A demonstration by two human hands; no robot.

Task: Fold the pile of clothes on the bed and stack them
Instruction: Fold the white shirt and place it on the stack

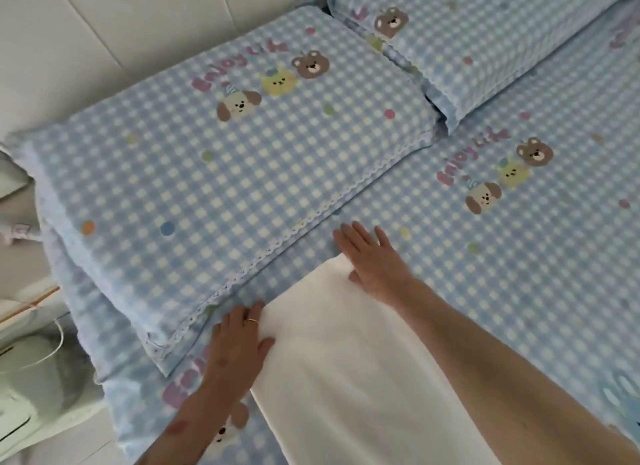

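Looking down from your head camera, you've got both hands flat on a white garment [346, 378] spread over the blue checked bed sheet [519, 291]. Your left hand [239, 347] rests on the cloth's left edge, fingers straight and together, thumb spread out onto the white fabric, a thin ring [252, 322] on one finger; nothing is gripped, the palm just presses down. Your right hand [372, 260] lies at the cloth's far corner, fingers extended and slightly fanned, their tips reaching past the fabric onto the sheet, the heel of the hand on the white cloth. That hand is open too, holding nothing.

The garment runs from under your right palm back toward you, between your two forearms, its far edge straight between both hands. Just beyond your left fingertips sits a pillow [221, 159] in the same blue check, with lace trim along its near edge and cartoon animals printed on it. A second matching pillow [485, 42] lies farther off, past your right hand. Off to the left of your left arm, beside the bed, pale objects are too blurred to identify.
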